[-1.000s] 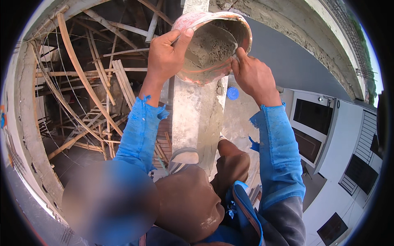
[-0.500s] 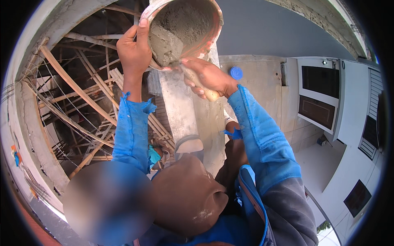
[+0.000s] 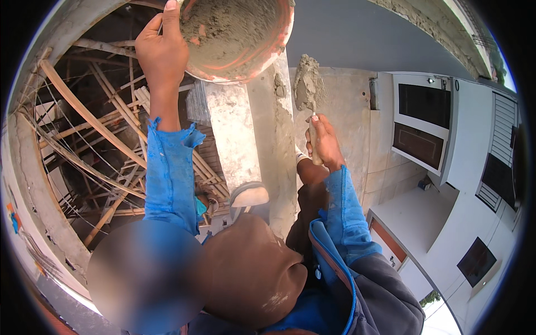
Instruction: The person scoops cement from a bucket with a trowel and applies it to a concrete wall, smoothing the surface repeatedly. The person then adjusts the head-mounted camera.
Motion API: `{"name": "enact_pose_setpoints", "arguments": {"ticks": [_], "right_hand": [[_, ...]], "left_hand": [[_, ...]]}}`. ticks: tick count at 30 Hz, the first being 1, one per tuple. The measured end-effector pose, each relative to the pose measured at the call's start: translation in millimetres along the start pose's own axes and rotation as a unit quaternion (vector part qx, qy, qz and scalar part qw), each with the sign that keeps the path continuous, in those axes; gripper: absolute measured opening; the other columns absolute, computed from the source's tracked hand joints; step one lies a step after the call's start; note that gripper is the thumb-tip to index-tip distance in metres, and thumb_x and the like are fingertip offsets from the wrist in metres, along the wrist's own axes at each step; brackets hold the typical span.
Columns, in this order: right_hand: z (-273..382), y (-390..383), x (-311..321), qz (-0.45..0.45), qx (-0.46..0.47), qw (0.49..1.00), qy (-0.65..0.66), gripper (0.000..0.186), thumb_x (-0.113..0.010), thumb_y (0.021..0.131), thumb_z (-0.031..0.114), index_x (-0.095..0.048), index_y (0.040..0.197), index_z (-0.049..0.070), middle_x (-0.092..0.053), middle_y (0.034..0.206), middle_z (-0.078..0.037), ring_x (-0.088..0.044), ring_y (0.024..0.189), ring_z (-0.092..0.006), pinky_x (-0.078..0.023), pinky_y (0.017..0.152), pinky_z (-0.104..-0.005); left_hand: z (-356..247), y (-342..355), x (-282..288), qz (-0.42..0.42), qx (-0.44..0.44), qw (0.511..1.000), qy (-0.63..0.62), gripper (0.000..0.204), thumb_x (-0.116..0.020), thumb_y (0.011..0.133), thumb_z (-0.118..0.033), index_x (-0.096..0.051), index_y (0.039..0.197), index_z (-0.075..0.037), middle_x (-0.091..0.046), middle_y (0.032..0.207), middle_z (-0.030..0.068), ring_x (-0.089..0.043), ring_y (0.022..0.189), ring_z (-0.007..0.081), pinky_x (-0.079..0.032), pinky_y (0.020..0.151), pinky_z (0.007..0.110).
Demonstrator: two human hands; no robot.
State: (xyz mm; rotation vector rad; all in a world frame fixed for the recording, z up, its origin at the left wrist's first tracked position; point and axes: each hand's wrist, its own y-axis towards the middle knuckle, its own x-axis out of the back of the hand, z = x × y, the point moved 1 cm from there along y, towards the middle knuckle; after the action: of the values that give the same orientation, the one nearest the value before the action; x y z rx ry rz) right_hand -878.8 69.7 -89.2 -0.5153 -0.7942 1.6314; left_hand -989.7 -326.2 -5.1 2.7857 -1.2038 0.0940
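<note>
The trowel (image 3: 314, 113) is in your right hand (image 3: 326, 142), to the right of the concrete beam (image 3: 231, 131), its blade pointing away from you and buried under a rough heap of grey mortar (image 3: 309, 84). Your right fingers are wrapped around its pale handle, with the thumb lying along the top near the shank. To the left of the blade, and apart from it, is the round reddish bucket (image 3: 271, 62), its mouth facing you, more mortar inside and its far side cut off by the upper edge. Your left hand (image 3: 163, 56) grips the bucket's left rim, thumb uppermost; the other fingers are partly hidden. You cannot tell here whether the beam bears any of the bucket's weight. Nearer you, a shoe (image 3: 249, 196) is planted on the beam. Bamboo poles (image 3: 92, 114) crisscross below on the left; a white building (image 3: 474, 139) with dark panes stands at right.
</note>
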Motion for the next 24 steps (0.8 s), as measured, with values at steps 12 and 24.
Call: {"name": "enact_pose_setpoints", "arguments": {"ticks": [12, 24], "right_hand": [[-105, 65, -61, -0.166, 0.044, 0.967, -0.187, 0.041, -0.053, 0.107, 0.031, -0.055, 0.13, -0.003, -0.072, 0.096, -0.025, -0.071, 0.085, -0.0409, -0.057, 0.079, -0.0525], [-95, 110, -40, 0.017, -0.211, 0.97, 0.118, 0.049, -0.036, 0.115, 0.055, -0.054, 0.119, 0.01, -0.054, 0.082, -0.004, -0.053, 0.062, -0.0164, -0.053, 0.054, -0.0362]], "left_hand": [[3, 7, 2, 0.01, -0.018, 0.998, -0.061, 0.043, -0.07, 0.108, -0.034, -0.079, 0.112, 0.007, -0.077, 0.091, 0.0051, -0.066, 0.077, 0.0075, -0.053, 0.069, 0.024], [6, 13, 5, -0.004, -0.015, 0.998, -0.068, 0.039, -0.069, 0.109, -0.032, -0.079, 0.11, 0.006, -0.079, 0.095, 0.0075, -0.07, 0.081, 0.0099, -0.056, 0.073, 0.026]]}}
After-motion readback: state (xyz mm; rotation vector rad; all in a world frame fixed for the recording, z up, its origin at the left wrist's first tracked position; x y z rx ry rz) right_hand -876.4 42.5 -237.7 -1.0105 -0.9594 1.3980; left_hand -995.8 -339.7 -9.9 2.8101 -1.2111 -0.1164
